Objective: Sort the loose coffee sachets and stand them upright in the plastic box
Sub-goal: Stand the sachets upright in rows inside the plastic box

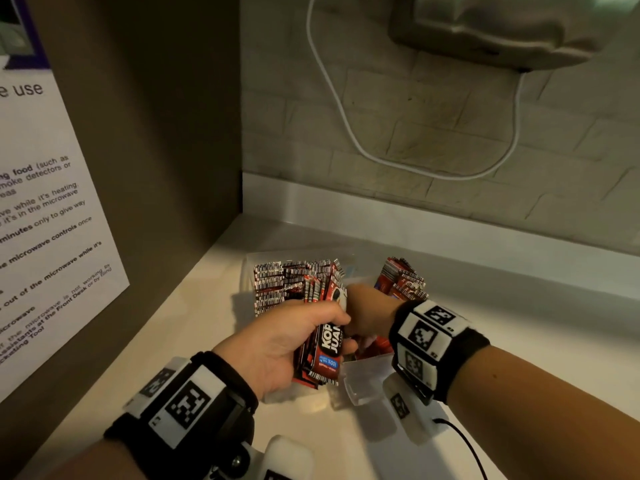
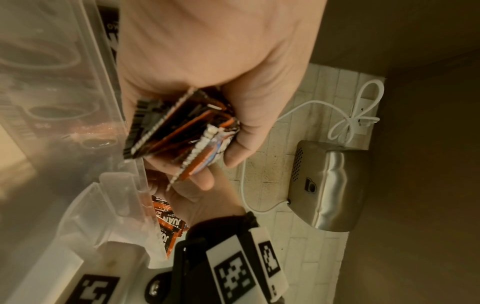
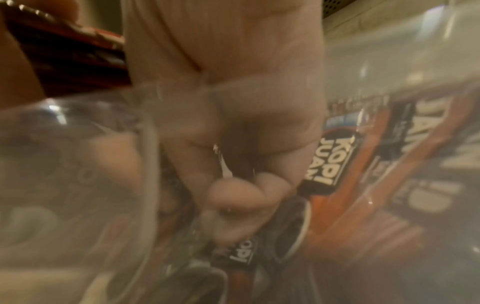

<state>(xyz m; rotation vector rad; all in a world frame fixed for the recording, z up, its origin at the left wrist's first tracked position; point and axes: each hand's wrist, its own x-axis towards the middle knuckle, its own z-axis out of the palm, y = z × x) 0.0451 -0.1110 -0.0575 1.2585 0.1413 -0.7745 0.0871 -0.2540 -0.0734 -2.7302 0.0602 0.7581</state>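
Observation:
A clear plastic box [image 1: 363,379] stands on the pale counter. Red-and-black coffee sachets stand upright at its left [image 1: 277,285] and far right [image 1: 405,278]. My left hand [image 1: 346,336] grips a thick bundle of sachets [image 1: 323,351] over the box's near edge; in the left wrist view the left hand [image 2: 218,164] has thumb and fingers wrapped round the bundle [image 2: 176,131]. My right hand [image 1: 367,313] reaches down into the box behind that bundle. Blurred through the box wall [image 3: 78,164], the right hand [image 3: 233,191] curls its fingers and pinches a thin sachet edge [image 3: 221,162] among loose sachets [image 3: 327,164].
A dark cabinet side with a printed notice [image 1: 52,220] closes off the left. A tiled wall stands behind, with a looping white cable [image 1: 346,133] and a metal wall appliance [image 1: 502,29] overhead. Bare counter [image 1: 519,323] lies to the right.

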